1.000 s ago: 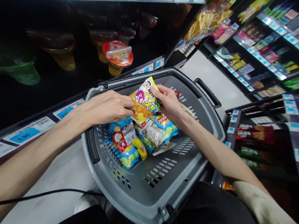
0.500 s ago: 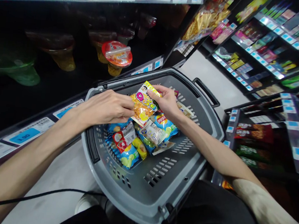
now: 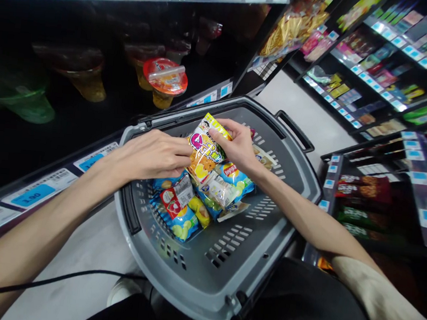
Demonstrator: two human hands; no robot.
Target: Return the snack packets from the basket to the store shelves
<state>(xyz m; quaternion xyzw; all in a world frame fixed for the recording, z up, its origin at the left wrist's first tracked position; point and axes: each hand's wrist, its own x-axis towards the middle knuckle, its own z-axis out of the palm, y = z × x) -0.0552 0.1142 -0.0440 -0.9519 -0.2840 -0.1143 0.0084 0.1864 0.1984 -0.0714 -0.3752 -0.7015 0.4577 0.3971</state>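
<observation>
A dark shop shelf (image 3: 113, 24) is filling the upper left, its edge carrying blue-and-white price labels (image 3: 31, 195) whose figures are too blurred to read surely. Across the pale floor (image 3: 302, 100), packed shelves (image 3: 379, 88) are standing at the upper right, and a low rack (image 3: 419, 195) is standing to the right. The grey basket (image 3: 171, 289) is sitting open-topped in the middle, its far rim running close along the shelf edge, its black handle (image 3: 295, 132) jutting out on the right, and slotted grey plastic showing inside along its near side. The person's left hand (image 3: 157, 154) and right hand (image 3: 240, 142) are both gripping a yellow-and-white packet (image 3: 204, 154) within the basket's mouth, the left fingers closing on its left edge and the right thumb pressing its front near the upper right. Blue snack bags (image 3: 247, 178) are lying beneath, one bearing a red-and-yellow logo resembling Lay's, its letters hard to make out. The gripped packet is showing a big pink Q, more rounded lettering and a cartoon figure near its top. A red-lidded cup (image 3: 164, 77) is standing on the shelf beyond the rim. A red-labelled packet (image 3: 173, 201) and a small yellow packet (image 3: 201, 211) are lying among the bags.
</observation>
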